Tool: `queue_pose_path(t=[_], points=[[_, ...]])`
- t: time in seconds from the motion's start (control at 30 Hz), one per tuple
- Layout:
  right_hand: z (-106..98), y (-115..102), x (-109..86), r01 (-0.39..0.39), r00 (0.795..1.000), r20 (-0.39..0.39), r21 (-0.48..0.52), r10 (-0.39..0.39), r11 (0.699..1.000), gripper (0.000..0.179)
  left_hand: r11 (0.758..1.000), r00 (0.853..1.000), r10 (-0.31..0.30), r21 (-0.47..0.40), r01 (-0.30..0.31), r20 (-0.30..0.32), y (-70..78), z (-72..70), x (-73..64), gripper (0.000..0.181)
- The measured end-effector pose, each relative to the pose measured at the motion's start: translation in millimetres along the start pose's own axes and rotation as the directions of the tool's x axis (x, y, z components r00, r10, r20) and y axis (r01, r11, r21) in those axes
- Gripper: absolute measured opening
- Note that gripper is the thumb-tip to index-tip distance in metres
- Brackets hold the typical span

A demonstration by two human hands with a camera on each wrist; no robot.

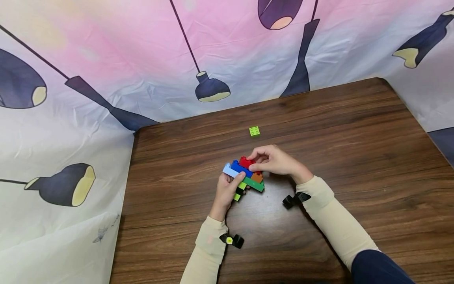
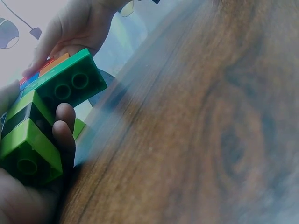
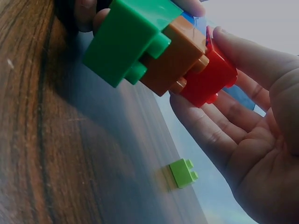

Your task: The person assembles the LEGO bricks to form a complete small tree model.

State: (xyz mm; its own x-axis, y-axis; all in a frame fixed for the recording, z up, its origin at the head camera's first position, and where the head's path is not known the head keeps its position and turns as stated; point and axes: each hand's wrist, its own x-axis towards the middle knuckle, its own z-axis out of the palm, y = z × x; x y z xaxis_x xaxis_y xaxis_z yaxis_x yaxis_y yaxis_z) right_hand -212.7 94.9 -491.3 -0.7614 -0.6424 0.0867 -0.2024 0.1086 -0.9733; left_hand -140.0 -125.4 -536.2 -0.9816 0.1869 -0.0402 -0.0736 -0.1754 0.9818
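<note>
My left hand grips a joined build of toy building bricks from below, its thumb over the blue brick. In the left wrist view, its fingers curl round a stack of lime bricks with a black brick between them. Above that stack run a long green brick and a light blue brick. An orange-brown brick sits on the green one. My right hand pinches a red brick at the build's far side, against the orange-brown and blue bricks.
A loose lime brick lies studs up on the wooden table, beyond the hands. A printed cloth hangs behind the table and along its left side. Black wrist cameras are strapped to both sleeves.
</note>
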Motion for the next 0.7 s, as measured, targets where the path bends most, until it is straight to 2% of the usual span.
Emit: queue_pose_path(t=[0.43,0.7], points=[[7.5,2.7,1.4,0.020,0.998,-0.053,-0.050,-0.022,0.999,0.021,0.999,0.998,-0.007,-0.038,0.004,-0.065,-1.9,1.5,0.0,0.018],[5.9,3.3,1.2,0.026,0.999,-0.037,-0.023,-0.026,0.999,0.019,1.000,0.999,0.011,-0.021,-0.012,-0.037,-1.1,0.5,0.1,0.022]])
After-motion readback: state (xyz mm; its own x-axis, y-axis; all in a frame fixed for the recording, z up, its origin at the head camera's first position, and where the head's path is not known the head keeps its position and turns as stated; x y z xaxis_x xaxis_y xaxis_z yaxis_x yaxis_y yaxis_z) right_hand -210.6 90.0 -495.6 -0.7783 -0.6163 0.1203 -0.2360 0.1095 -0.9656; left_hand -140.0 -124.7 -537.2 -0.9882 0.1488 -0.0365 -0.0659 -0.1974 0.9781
